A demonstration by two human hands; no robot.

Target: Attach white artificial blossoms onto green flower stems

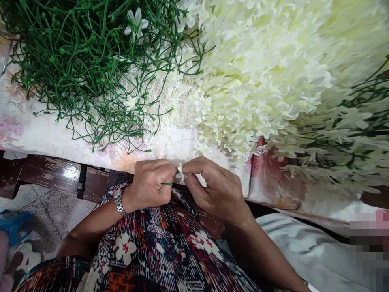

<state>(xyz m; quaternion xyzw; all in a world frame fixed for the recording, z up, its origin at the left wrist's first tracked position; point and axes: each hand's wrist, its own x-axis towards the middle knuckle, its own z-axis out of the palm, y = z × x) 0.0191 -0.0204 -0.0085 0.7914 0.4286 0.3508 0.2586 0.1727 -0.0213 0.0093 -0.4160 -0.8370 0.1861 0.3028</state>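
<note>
— What is held by the fingers?

— A small white flower [180, 172] is pinched between the fingertips of both hands. The left hand [150, 184] is curled tightly, and a short green stem [167, 183] is gripped in its fingers, with the stem's end seen poking out just below the thumb. The right hand [217, 188] is closed narrowly on the blossom from the other side, so that the fingertips of both hands are almost touching.

— Where is the flower placed?

— It is kept right between the two sets of fingers, above the lap and just in front of the desk edge. Whether the blossom is already seated on the stem cannot be told, since the joint is hidden by the fingers.

— What is seen beyond the fingers?

— A heap of cream-white flower heads [261, 77] is piled beyond the right fingers, on a floral cloth [39, 134] by which the desk is covered. Beyond the left fingers a tangle of bare green stems [82, 61] is spread, well apart from the hands. To the far right, finished sprigs [349, 134] with both stems and blossoms are laid.

— And nearer than the fingers?

— A metal wristwatch [118, 201] is worn on the left wrist, and a patterned dress [158, 247] is seen below the hands.
</note>
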